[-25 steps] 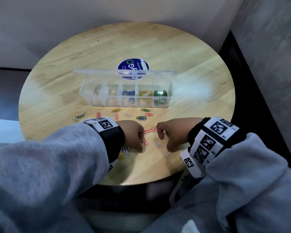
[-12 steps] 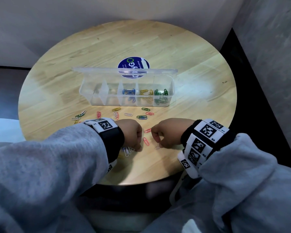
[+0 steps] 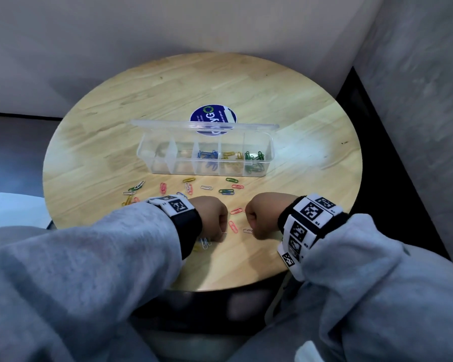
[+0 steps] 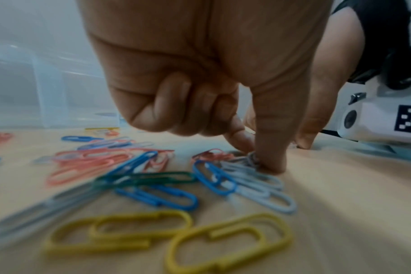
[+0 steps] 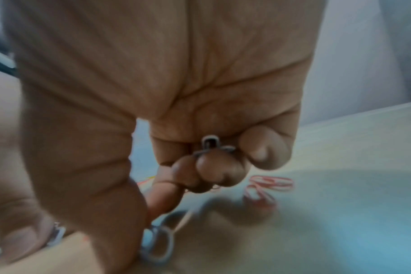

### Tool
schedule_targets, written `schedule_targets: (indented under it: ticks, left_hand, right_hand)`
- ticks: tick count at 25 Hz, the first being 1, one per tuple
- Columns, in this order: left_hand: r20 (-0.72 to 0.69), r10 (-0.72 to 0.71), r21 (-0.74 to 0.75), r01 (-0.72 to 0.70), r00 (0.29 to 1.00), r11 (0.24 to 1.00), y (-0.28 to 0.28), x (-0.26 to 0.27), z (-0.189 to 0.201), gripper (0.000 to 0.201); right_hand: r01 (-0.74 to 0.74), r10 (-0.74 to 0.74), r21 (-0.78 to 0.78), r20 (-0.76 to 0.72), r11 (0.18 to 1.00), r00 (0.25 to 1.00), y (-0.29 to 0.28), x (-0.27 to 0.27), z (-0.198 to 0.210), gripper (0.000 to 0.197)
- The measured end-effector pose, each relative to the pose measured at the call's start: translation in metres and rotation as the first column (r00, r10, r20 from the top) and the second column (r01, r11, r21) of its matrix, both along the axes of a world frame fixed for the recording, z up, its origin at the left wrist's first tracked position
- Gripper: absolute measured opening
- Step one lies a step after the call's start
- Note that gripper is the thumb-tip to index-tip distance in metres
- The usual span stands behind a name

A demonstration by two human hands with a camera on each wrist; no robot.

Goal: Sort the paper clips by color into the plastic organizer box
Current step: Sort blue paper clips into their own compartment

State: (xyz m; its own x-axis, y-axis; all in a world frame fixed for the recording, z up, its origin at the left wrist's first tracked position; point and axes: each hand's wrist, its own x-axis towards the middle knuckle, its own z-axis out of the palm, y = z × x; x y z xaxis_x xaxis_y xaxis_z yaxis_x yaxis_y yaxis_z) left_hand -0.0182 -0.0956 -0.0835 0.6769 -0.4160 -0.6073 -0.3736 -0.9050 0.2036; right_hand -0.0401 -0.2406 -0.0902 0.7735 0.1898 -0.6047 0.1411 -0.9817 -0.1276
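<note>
A clear organizer box (image 3: 145,152) stands open mid-table, with blue clips (image 3: 207,154), yellow clips (image 3: 229,154) and green clips (image 3: 254,155) in its right compartments. Loose coloured paper clips (image 3: 226,191) lie in front of it. My left hand (image 3: 222,234) is curled low on the table; its thumb and forefinger pinch a white clip (image 4: 252,158) at the edge of a mixed pile (image 4: 153,185). My right hand (image 3: 252,231) keeps a white clip (image 5: 209,144) tucked in its curled fingers and pinches another white clip (image 5: 157,244) on the tabletop.
The round wooden table (image 3: 298,205) sits in a corner between walls, with a blue sticker (image 3: 213,117) behind the box's raised lid (image 3: 168,124). Pink clips (image 3: 233,226) lie between my hands. More clips (image 3: 134,190) are scattered at the left.
My right hand has slid left and closer to my left hand, down onto the white clips near the front edge. One white clip there is gone from the table. My left hand barely moved.
</note>
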Motion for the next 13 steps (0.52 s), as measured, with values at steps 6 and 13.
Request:
schedule_targets:
  ticks: [6,13]
  left_hand:
    - [-0.164,0.309,-0.291,-0.345,0.937,0.892,0.033,0.003,0.011,0.012]
    - [-0.728,0.516,-0.497,-0.866,0.452,0.057,0.085,-0.002,0.032,0.025]
  right_hand:
    - [0.287,-0.290,0.133,-0.003,0.948,0.957,-0.012,-0.008,0.015,0.005]
    - [0.611,-0.618,0.727,-0.332,0.313,0.713,0.012,-0.016,0.039,0.027]
